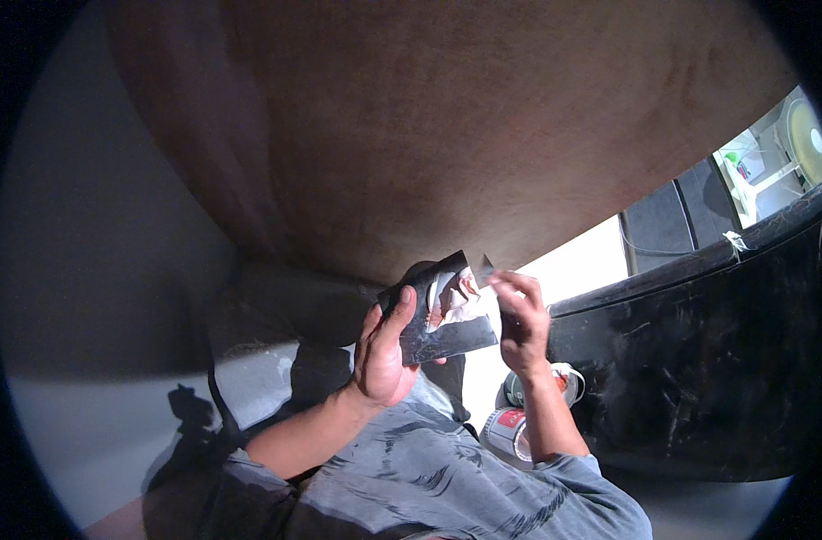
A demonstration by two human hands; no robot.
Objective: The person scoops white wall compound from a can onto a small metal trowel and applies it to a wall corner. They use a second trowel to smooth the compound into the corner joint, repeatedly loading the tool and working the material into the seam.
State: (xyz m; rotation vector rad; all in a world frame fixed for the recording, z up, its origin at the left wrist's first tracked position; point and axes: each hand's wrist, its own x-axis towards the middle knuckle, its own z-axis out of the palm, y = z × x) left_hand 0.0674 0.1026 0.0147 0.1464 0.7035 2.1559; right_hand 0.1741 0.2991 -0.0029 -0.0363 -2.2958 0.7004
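Note:
My left hand (pixel 384 364) grips a dark, flat rectangular plate (pixel 456 345) by its left side, thumb lying on top and the other fingers mostly underneath. On the plate is a smear of white paste (pixel 469 310) streaked with reddish brown. At the plate's upper right, my right hand (pixel 524 328) pinches a small thin scraper blade (pixel 486 267), slightly blurred. The blade is close to the plate's edge; whether it touches the paste I cannot tell.
A large brown curved surface (pixel 447 135) spans the space ahead and above. To the right stands a scuffed black curved panel (pixel 699 360). Cans, one with a red-and-white label (pixel 504 430), sit below my right forearm. A fan (pixel 802 139) is at the far right.

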